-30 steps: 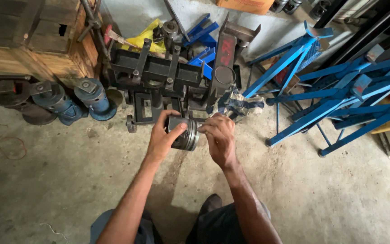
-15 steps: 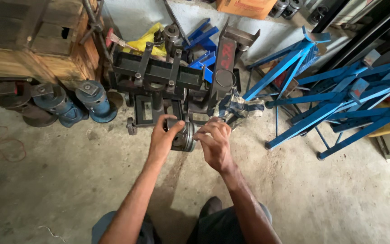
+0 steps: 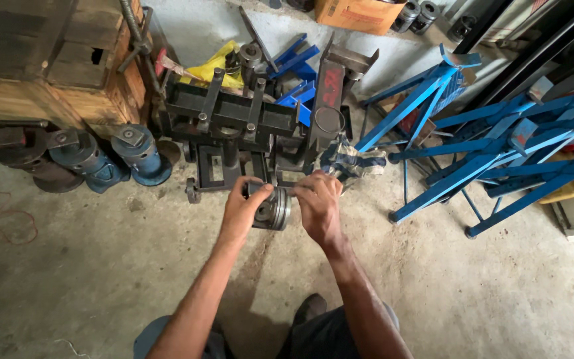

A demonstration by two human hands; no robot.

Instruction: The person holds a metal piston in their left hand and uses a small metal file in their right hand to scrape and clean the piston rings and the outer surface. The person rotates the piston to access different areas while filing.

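We have a metal piston (image 3: 270, 210) between our hands, held just above the concrete floor (image 3: 101, 266), with the black press frame (image 3: 230, 116) at twelve o'clock and the blue stands (image 3: 473, 139) out at two o'clock. It looks solid and heavy for its size, stiff, with a smooth, ringed skirt that could slip if oily, so the sides of the skirt seem the safest place to hold. Our left hand (image 3: 242, 213) wraps around its side from nine o'clock, fingers curled closed over the top edge. Our right hand (image 3: 319, 206) meets the crown end at three o'clock, fingers bent and pinched against it; whether they hold something small there we cannot tell.
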